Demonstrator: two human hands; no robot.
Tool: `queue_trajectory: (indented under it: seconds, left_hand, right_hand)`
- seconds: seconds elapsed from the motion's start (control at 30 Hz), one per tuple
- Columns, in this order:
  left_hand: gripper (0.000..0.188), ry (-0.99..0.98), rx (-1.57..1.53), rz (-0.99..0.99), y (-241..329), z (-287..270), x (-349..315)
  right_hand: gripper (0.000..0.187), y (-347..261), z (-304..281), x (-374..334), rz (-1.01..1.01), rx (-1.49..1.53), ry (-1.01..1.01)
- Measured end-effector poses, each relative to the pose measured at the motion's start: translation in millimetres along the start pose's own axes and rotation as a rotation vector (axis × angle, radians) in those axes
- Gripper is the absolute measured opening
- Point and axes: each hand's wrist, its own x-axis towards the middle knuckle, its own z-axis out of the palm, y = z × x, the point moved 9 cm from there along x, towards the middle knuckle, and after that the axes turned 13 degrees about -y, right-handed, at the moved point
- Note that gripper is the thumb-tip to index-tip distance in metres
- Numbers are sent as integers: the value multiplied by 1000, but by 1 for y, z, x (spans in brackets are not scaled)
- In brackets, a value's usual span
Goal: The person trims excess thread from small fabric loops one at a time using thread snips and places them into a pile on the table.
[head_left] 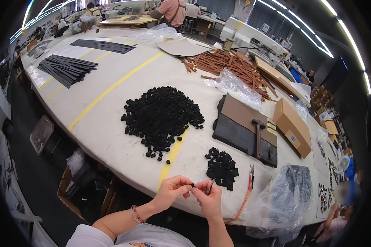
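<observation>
Near the table's front edge my left hand [175, 191] pinches a small black piece [192, 185], perhaps a folded strap loop, between thumb and fingertips. Close against it, my right hand [208, 198] is closed, its fingertips meeting at the same piece. A slim dark metal tool [211, 186], like small snips or tweezers, sticks up out of the right hand; its exact kind is unclear. Just beyond that hand lies a small pile of black pieces [221, 168]. A much larger heap of little black loops [160, 117] spreads over the table farther off to the left.
Red-handled pliers [251, 178] and clear plastic wrap [282, 201] lie on the right. Behind them are a hammer [258, 138] on a dark board [243, 136], a cardboard box [292, 127] and brown straps [231, 68]. Black strips [66, 69] lie far left. People work beyond.
</observation>
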Motion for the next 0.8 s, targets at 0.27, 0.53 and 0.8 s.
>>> queue_trajectory:
  seconds: [0.27, 0.53, 0.8]
  left_hand:
    - [9, -38, 101, -123, -6, -7, -10]
    - [9, 11, 304, -87, 0, -7, -12]
    - [8, 80, 299, -91, -2, -8, -10]
  right_hand:
    - [6, 22, 2, -3, 167, 36, -125]
    - [9, 6, 7, -2, 95, -299, -126]
    - [5, -15, 10, -5, -131, -581, 40]
